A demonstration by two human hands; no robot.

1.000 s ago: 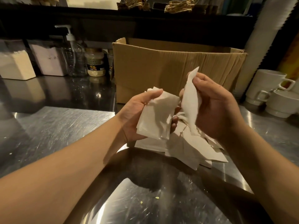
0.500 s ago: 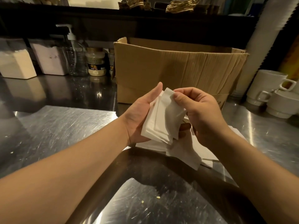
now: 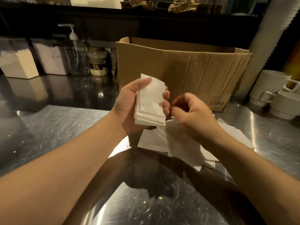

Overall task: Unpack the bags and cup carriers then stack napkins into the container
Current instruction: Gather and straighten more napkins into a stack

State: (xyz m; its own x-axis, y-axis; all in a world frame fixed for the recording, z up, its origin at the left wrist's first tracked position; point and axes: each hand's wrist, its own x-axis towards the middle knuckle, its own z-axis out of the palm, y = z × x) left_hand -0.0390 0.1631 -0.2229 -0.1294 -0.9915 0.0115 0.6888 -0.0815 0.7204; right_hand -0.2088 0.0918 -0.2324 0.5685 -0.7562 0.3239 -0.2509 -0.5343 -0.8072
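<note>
Your left hand holds a small stack of napkins upright above the table, thumb over the top edge, fingertips wrapped around the right edge — a firm grip. Your right hand hovers just beside it, fingers curled, its grip holding nothing. Loose napkins lie scattered beneath, near the cardboard box. Bare steel stretches left of your arms; stacked cups crowd the right edge.
</note>
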